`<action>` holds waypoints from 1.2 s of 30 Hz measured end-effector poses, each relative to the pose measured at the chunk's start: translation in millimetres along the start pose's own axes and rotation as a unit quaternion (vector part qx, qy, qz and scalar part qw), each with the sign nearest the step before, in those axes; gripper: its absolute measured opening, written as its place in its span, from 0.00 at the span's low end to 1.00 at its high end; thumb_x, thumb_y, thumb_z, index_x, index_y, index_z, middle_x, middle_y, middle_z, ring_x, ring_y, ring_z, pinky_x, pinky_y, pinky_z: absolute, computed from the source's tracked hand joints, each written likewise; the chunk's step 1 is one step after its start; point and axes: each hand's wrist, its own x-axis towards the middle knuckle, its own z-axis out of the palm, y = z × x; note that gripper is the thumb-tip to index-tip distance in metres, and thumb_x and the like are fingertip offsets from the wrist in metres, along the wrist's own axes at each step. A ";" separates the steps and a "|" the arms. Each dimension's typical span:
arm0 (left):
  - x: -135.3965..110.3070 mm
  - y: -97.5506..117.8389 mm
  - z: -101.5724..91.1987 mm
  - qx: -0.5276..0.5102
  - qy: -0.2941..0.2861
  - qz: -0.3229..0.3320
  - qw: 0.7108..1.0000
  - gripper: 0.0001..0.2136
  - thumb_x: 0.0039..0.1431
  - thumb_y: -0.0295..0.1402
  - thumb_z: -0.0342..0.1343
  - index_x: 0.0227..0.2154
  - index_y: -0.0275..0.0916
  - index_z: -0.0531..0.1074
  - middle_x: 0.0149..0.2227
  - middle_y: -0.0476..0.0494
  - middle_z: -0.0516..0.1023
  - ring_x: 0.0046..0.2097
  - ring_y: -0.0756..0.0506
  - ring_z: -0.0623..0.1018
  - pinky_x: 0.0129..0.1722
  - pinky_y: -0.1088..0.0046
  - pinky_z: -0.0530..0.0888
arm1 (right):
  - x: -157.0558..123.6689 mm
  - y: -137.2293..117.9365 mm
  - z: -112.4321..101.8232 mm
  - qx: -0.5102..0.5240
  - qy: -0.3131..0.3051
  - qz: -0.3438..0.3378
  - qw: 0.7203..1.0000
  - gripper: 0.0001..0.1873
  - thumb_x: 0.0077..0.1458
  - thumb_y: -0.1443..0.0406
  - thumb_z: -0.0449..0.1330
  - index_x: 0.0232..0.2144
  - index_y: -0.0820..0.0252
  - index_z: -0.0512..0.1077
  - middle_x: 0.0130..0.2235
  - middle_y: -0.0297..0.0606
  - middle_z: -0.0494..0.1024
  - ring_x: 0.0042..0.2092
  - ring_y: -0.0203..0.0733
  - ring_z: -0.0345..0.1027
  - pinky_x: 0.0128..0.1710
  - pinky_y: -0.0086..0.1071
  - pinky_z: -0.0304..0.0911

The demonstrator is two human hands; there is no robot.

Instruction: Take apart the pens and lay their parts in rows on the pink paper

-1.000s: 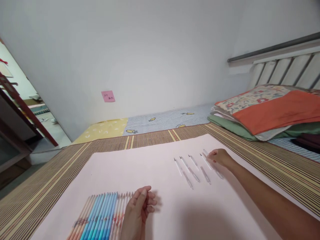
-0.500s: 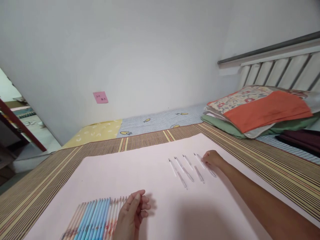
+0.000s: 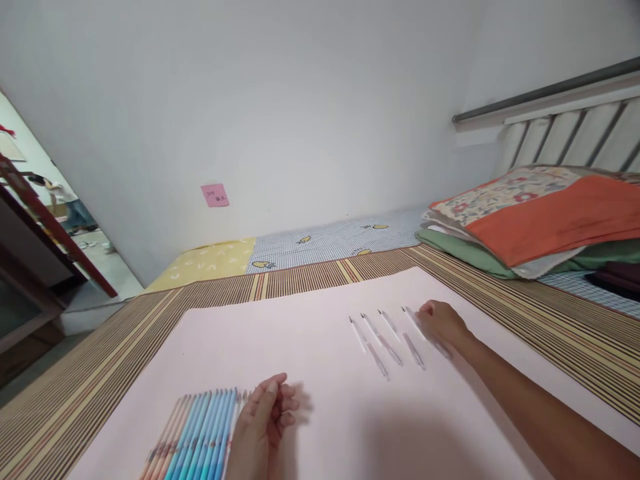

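My right hand (image 3: 445, 321) is at the right end of a row of clear, white-bodied pens with dark tips. Its fingers are closed at the rightmost pen (image 3: 416, 325), which lies slanted on the pale pink sheet (image 3: 240, 340). Several similar pens, such as the leftmost pen (image 3: 369, 348), lie side by side to its left. Holding nothing that I can see, my left hand (image 3: 265, 420) hovers low with loosely curled fingers. Beside it a tight row of pens (image 3: 200, 433) runs from peach to blue; the hand hides some paler ones at the row's right end.
A striped mat (image 3: 300, 274) lies under the sheet. Folded cloths with an orange panel (image 3: 540, 230) are piled at the right, below a white radiator (image 3: 575, 143). A pink note (image 3: 215, 195) sticks to the wall. Through the doorway at left, a person (image 3: 65, 197) bends over.
The view has turned slightly left, so the scene sits farther right and a person shows in the doorway. Both hands keep nearly the same pose, and the right hand stays at the rightmost pen.
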 end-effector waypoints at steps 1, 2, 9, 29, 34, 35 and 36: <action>1.1 5.2 -3.4 -0.025 0.027 0.009 0.999 0.09 0.54 0.33 0.64 0.37 0.34 0.78 0.30 0.42 0.79 0.30 0.49 0.77 0.27 0.78 0.74 | -7.1 -6.3 -1.6 0.007 -0.008 -0.010 1.000 0.05 0.47 0.65 0.61 0.27 0.61 0.76 0.27 0.39 0.79 0.28 0.40 0.70 0.27 0.29 0.58; 1.9 11.9 -7.8 -0.060 0.062 0.023 0.996 0.06 0.56 0.31 0.62 0.35 0.34 0.78 0.29 0.43 0.78 0.29 0.50 0.76 0.26 0.79 0.74 | -16.6 -14.1 -2.3 0.016 -0.016 -0.024 0.999 0.10 0.50 0.64 0.59 0.33 0.62 0.77 0.30 0.40 0.80 0.30 0.41 0.71 0.29 0.29 0.59; -5.2 72.4 -62.9 -0.236 0.228 0.154 0.932 0.11 0.61 0.24 0.52 0.23 0.36 0.69 0.22 0.53 0.68 0.21 0.55 0.68 0.19 0.85 0.68 | -121.3 -75.5 20.0 0.055 -0.190 -0.159 0.967 0.25 0.59 0.63 0.52 0.58 0.59 0.69 0.38 0.41 0.81 0.38 0.43 0.74 0.40 0.32 0.63; -21.3 96.9 -125.0 -0.330 0.207 0.084 0.917 0.09 0.51 0.15 0.49 0.30 0.35 0.66 0.26 0.52 0.64 0.21 0.55 0.65 0.18 0.82 0.63 | -267.3 -133.5 40.8 0.141 -0.177 -0.151 0.962 0.28 0.63 0.60 0.47 0.62 0.63 0.61 0.33 0.39 0.77 0.36 0.44 0.73 0.38 0.33 0.64; -19.6 94.4 -123.4 -0.327 0.200 0.082 0.920 0.09 0.52 0.16 0.48 0.31 0.34 0.67 0.26 0.51 0.65 0.21 0.55 0.65 0.18 0.83 0.63 | -300.6 -163.2 73.9 0.154 -0.258 -0.207 0.931 0.08 0.59 0.62 0.54 0.32 0.57 0.71 0.29 0.33 0.76 0.31 0.39 0.70 0.32 0.28 0.58; -19.1 93.8 -124.0 -0.329 0.195 0.080 0.920 0.09 0.52 0.16 0.48 0.31 0.34 0.67 0.26 0.51 0.65 0.21 0.55 0.65 0.18 0.83 0.63 | -304.2 -167.8 80.2 0.144 -0.267 -0.206 0.930 0.07 0.58 0.63 0.54 0.29 0.56 0.70 0.27 0.32 0.75 0.30 0.38 0.68 0.30 0.28 0.56; -18.6 93.0 -125.0 -0.330 0.192 0.079 0.921 0.09 0.52 0.16 0.48 0.31 0.35 0.67 0.25 0.51 0.65 0.21 0.55 0.65 0.18 0.83 0.63 | -306.6 -171.6 85.9 0.134 -0.275 -0.205 0.930 0.07 0.57 0.64 0.55 0.27 0.56 0.68 0.26 0.31 0.74 0.29 0.37 0.67 0.29 0.27 0.54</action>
